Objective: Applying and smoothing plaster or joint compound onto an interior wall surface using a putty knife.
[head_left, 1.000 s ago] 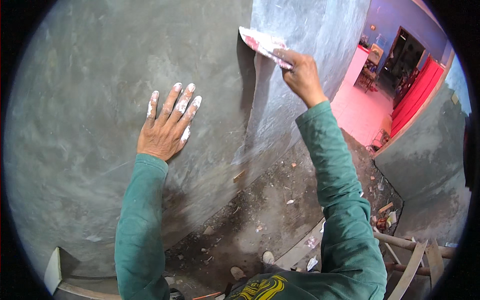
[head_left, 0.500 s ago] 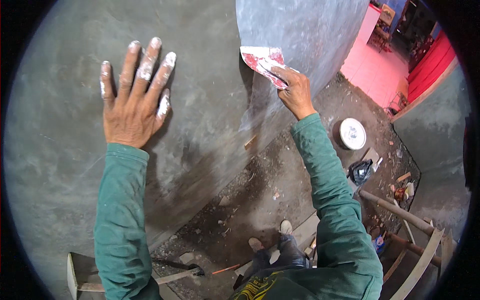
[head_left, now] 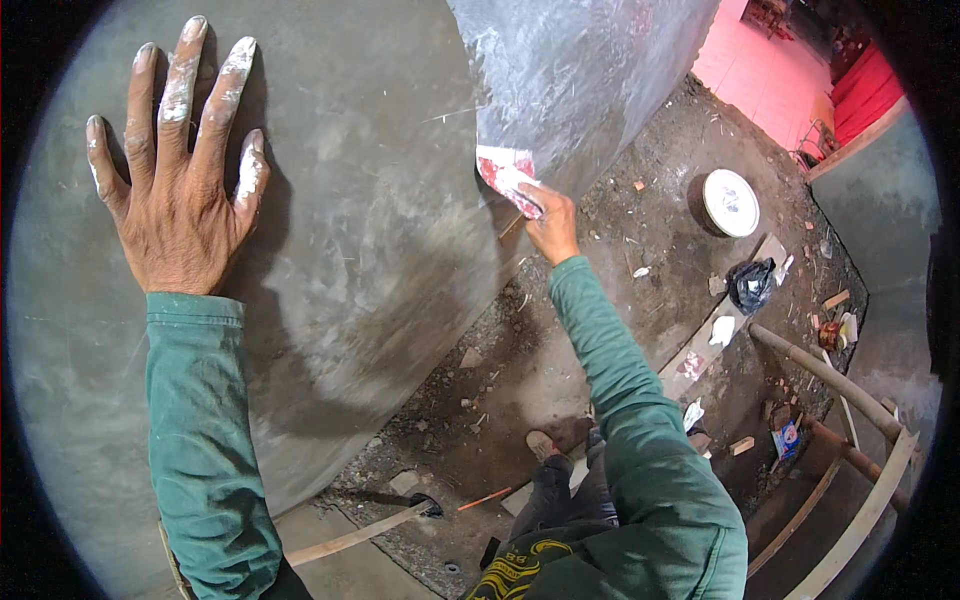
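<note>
My right hand (head_left: 553,228) grips a red scraper (head_left: 503,173) smeared with white, its blade laid against the wall at the lower left edge of a pale coated patch (head_left: 560,70). White paste covers much of the scraper. Flat near the bare grey wall (head_left: 370,200), my left hand (head_left: 185,190) has its fingers spread and holds nothing. White smears mark its fingers and thumb. Whether the whole left palm touches the wall cannot be made out.
A white round bucket or lid (head_left: 731,203) sits on the dirt floor at right. Near it are a board (head_left: 690,360) with a black plastic bag (head_left: 750,285), wooden poles (head_left: 830,385) and scattered debris. A pink tiled floor (head_left: 755,65) and red curtain (head_left: 868,95) show at upper right.
The scraper and my right hand have moved down the wall and slightly left. My left hand has shifted up and left, still spread. The view has moved too.
</note>
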Available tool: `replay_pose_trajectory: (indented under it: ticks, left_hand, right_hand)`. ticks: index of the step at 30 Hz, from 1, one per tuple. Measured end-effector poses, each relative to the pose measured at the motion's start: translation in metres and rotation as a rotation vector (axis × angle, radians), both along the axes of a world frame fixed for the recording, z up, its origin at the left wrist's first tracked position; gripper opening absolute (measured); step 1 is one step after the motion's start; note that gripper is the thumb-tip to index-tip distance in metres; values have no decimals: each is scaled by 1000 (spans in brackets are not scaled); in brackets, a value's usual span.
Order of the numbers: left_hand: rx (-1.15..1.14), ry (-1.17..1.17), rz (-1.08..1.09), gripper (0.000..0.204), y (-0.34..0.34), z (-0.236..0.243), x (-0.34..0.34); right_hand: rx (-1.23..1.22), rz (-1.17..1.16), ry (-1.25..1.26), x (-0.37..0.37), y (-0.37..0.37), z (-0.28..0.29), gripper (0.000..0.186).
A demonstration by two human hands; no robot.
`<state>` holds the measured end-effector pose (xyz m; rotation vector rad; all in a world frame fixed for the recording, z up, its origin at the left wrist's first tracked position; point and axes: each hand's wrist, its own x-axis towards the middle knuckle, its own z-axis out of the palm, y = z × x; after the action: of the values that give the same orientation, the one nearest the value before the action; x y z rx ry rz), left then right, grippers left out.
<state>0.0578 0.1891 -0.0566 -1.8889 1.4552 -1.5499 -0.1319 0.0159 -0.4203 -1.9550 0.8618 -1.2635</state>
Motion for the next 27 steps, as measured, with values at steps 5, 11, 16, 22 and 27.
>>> replay_pose_trajectory:
  ticks: [5, 11, 16, 22, 27]
  left_hand:
    - [-6, -18, 24, 53, -1, 1, -5]
    - [21, 1, 129, 52, -2, 1, -12]
    - [-8, 74, -38, 51, 3, 1, 2]
    - [20, 42, 100, 51, 3, 5, -10]
    - [-17, 45, 40, 49, -2, -1, -10]
  right_hand:
    - [174, -16, -43, 15, 38, -29, 45]
    - [629, 147, -203, 2, 63, -48, 33]
    - [644, -3, -390, -4, 59, -3, 36]
    - [443, -311, -308, 47, 64, 24, 38]
    - [490, -425, -269, 103, 100, 14, 44]
